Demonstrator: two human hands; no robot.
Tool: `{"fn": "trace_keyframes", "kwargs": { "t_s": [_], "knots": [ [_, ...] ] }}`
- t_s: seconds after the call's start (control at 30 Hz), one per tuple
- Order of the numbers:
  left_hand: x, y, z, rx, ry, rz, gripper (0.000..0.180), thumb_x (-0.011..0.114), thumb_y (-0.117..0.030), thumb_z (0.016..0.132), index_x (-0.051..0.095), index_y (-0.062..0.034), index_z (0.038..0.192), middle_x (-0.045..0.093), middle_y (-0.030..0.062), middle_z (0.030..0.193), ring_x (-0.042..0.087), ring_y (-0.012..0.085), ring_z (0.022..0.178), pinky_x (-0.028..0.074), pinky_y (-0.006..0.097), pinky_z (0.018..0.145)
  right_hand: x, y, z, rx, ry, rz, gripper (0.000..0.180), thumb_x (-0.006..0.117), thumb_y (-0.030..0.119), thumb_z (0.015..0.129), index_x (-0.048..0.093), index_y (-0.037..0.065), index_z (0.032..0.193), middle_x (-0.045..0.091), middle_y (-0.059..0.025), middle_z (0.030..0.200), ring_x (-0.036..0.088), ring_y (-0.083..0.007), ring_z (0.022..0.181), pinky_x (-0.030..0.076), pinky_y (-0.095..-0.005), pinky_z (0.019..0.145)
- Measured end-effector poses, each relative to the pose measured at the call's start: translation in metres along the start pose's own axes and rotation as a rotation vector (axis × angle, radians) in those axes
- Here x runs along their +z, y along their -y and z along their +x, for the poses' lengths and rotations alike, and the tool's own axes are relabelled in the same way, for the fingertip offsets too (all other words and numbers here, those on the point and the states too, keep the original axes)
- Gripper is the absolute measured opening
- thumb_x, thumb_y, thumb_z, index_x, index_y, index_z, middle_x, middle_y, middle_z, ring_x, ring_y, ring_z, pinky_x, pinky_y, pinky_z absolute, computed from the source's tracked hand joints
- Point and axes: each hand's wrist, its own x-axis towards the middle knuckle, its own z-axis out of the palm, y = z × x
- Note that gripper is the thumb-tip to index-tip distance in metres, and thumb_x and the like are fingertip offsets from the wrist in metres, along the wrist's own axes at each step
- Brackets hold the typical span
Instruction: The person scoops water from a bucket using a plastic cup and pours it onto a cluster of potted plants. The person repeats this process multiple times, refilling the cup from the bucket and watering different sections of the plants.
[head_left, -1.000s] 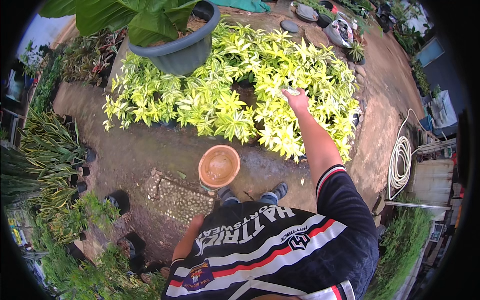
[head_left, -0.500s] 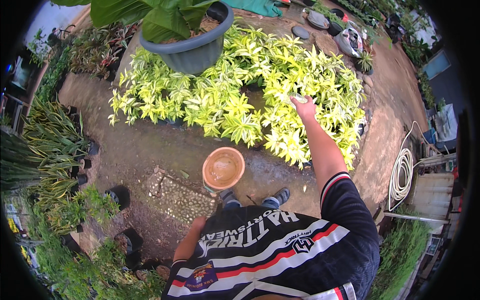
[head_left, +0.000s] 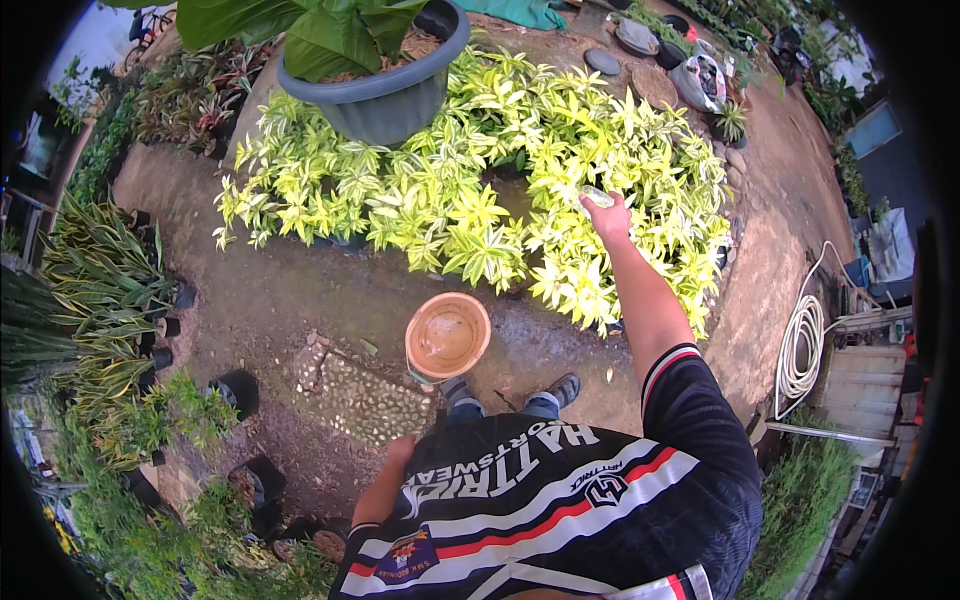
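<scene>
Stretched out ahead, my right hand [head_left: 611, 216] is closed around a small clear plastic cup [head_left: 597, 197], held over the yellow-green leafy plants [head_left: 655, 190]. The cup is small in view and partly covered by my fingers. My left hand [head_left: 401, 449] hangs low beside my shirt, its fingers hidden from sight. An orange bucket [head_left: 480, 350] with some water in it stands on the ground just in front of my feet. Between the bucket and my right hand lies the near edge of the plant bed.
A large grey pot [head_left: 385, 110] with a broad-leaved plant rises at the back left. A pebbled slab [head_left: 365, 400] lies left of my feet. Black pots [head_left: 237, 393] and spiky plants line the left side. A coiled pale hose [head_left: 800, 350] hangs at the right.
My right hand stays nearly in place, with the clear cup showing slightly more. My left arm has shifted very slightly. The bucket has not moved.
</scene>
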Motion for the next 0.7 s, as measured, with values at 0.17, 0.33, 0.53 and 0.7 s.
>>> {"fn": "trace_keyframes", "kwargs": {
  "t_s": [0.17,0.33,0.53,0.7],
  "knots": [
    [0.0058,0.0051,0.0027,0.077,-0.057,0.019,0.023,0.041,-0.018,0.078,0.059,-0.0032,0.083,0.059,0.0210,0.088,0.058,0.0353,0.082,0.045,0.044,0.073,0.0011,0.0005,0.0010,-0.012,-0.005,-0.020,0.083,0.069,0.053,0.059,0.039,0.014,0.125,0.038,-0.0245,0.119,0.036,-0.0367,0.112,0.031,-0.0408,0.096],
    [0.0042,0.0033,0.0022,0.073,-0.052,0.029,0.023,0.041,-0.018,0.078,0.059,-0.0040,0.083,0.059,0.0208,0.086,0.058,0.0352,0.082,0.046,0.044,0.072,-0.0006,0.0001,0.0007,-0.035,-0.002,-0.012,0.083,0.069,0.053,0.058,0.038,0.014,0.125,0.038,-0.0244,0.119,0.036,-0.0367,0.112,0.031,-0.0405,0.095],
    [0.0085,0.0079,0.0042,0.040,0.017,0.008,0.024,0.040,-0.018,0.079,0.058,-0.0037,0.085,0.059,0.0211,0.087,0.058,0.0352,0.084,0.045,0.043,0.074,-0.0036,0.0059,-0.0032,-0.053,0.016,-0.019,0.085,0.067,0.055,0.060,0.037,0.011,0.126,0.037,-0.0271,0.120,0.039,-0.0384,0.111,0.032,-0.0421,0.095],
    [0.0076,0.0068,0.0032,0.050,0.001,-0.030,0.024,0.040,-0.018,0.078,0.059,-0.0031,0.083,0.059,0.0216,0.088,0.058,0.0352,0.084,0.045,0.044,0.075,-0.0018,0.0054,0.0002,-0.041,0.006,-0.004,0.083,0.069,0.051,0.059,0.038,0.013,0.125,0.038,-0.0233,0.119,0.035,-0.0355,0.113,0.031,-0.0401,0.096]
  ]
}}
